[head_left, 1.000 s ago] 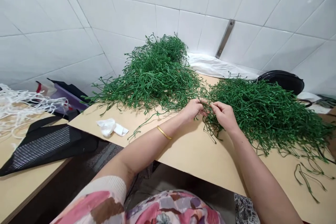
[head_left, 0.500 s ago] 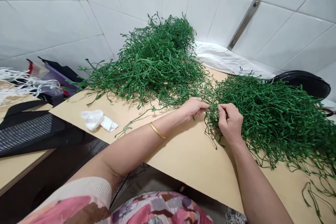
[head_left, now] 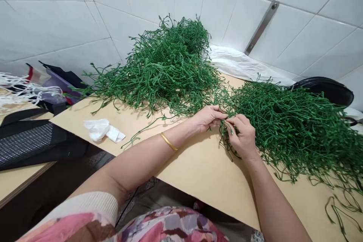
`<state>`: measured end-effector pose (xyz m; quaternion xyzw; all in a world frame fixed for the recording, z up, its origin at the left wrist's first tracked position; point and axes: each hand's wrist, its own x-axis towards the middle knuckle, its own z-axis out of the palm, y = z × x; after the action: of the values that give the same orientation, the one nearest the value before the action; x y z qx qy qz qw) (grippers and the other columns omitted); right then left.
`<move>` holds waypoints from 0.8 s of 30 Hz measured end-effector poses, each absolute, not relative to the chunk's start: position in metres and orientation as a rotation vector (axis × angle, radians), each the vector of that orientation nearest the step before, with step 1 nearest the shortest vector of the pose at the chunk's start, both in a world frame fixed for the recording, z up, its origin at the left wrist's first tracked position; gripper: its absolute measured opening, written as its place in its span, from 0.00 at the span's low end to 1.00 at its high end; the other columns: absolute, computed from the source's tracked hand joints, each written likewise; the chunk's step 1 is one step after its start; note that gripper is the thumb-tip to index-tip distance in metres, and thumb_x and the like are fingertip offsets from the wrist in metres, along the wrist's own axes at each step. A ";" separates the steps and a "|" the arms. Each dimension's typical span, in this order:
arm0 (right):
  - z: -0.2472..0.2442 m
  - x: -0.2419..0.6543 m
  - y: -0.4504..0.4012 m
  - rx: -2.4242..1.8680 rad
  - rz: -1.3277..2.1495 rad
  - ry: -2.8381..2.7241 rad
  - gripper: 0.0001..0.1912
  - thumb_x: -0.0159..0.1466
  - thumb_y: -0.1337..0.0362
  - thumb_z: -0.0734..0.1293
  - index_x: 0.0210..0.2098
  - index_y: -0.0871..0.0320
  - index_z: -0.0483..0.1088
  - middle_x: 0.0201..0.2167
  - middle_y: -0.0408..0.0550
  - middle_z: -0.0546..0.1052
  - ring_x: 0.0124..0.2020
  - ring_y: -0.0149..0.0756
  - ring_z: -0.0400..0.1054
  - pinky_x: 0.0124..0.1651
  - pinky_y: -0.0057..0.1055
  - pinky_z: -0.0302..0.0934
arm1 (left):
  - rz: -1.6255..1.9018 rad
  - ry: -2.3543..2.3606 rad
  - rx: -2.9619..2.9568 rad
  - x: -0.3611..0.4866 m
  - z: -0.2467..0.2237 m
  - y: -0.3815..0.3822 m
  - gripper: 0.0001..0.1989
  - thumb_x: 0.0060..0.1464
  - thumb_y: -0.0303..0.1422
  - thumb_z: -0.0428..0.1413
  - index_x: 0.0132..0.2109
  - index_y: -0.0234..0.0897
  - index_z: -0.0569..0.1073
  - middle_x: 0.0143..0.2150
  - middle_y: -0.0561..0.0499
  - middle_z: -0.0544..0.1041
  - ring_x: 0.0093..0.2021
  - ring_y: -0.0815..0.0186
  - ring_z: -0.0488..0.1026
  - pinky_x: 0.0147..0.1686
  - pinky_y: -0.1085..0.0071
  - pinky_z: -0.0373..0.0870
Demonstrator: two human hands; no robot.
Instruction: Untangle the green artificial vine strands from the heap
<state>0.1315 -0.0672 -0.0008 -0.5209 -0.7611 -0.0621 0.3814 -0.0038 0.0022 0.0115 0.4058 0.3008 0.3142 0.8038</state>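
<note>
In the head view, the left hand (head_left: 208,118) is mostly closed, its fingers curled and its fingertips pinching thin green vine stems (head_left: 224,116) where the two heaps meet. A gold bangle (head_left: 168,141) circles that wrist. Just beside it, the right hand (head_left: 242,137) is also curled, with its thumb and forefinger closed on the same tangle; exactly which stems it holds cannot be told. The stems lie in a tall heap (head_left: 167,66) against the wall and a wider heap (head_left: 292,132) to the right, both on a pale wooden board (head_left: 204,172), with loose stems (head_left: 338,211) near its right edge. A crumpled white tissue (head_left: 102,129) lies on the board left of the hands. Beyond the right heap are a white cloth (head_left: 241,64) and a black bag (head_left: 326,90). White cords (head_left: 25,91) and black mesh fabric (head_left: 28,143) lie on a separate table (head_left: 17,179) to the left, below white wall tiles (head_left: 56,19).
</note>
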 end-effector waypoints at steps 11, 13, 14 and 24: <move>0.003 0.135 -0.065 -1.270 0.167 -1.739 0.09 0.60 0.67 0.61 0.39 0.58 0.70 0.34 0.48 0.71 0.36 0.34 0.65 0.38 0.32 0.60 | 0.688 0.601 0.863 -0.003 0.008 0.003 0.06 0.43 0.20 0.55 0.28 0.33 0.65 0.18 0.58 0.61 0.14 0.81 0.53 0.13 0.82 0.41; 0.002 0.135 -0.065 -1.292 0.183 -1.764 0.08 0.60 0.67 0.61 0.38 0.57 0.70 0.33 0.48 0.72 0.35 0.33 0.65 0.38 0.32 0.60 | 0.672 0.609 0.878 -0.002 0.007 0.002 0.06 0.43 0.20 0.55 0.28 0.33 0.65 0.18 0.58 0.61 0.14 0.81 0.53 0.14 0.82 0.42; 0.001 0.135 -0.065 -1.315 0.182 -1.772 0.08 0.60 0.67 0.61 0.37 0.58 0.70 0.32 0.47 0.72 0.33 0.33 0.65 0.38 0.32 0.60 | 0.665 0.618 0.894 -0.001 0.006 0.002 0.06 0.44 0.21 0.55 0.28 0.32 0.66 0.18 0.58 0.61 0.14 0.81 0.53 0.14 0.82 0.42; -0.003 0.136 -0.065 -1.510 0.416 -1.685 0.05 0.58 0.64 0.61 0.28 0.58 0.68 0.25 0.43 0.70 0.27 0.31 0.63 0.31 0.28 0.56 | 0.619 0.692 1.160 -0.003 0.001 0.003 0.06 0.45 0.19 0.53 0.28 0.33 0.66 0.17 0.59 0.59 0.13 0.80 0.49 0.14 0.78 0.42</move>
<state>0.1357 -0.0653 -0.0032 -0.5992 -0.6687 0.1650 0.4081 -0.0033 0.0033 0.0007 0.5282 0.3150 0.2818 0.7365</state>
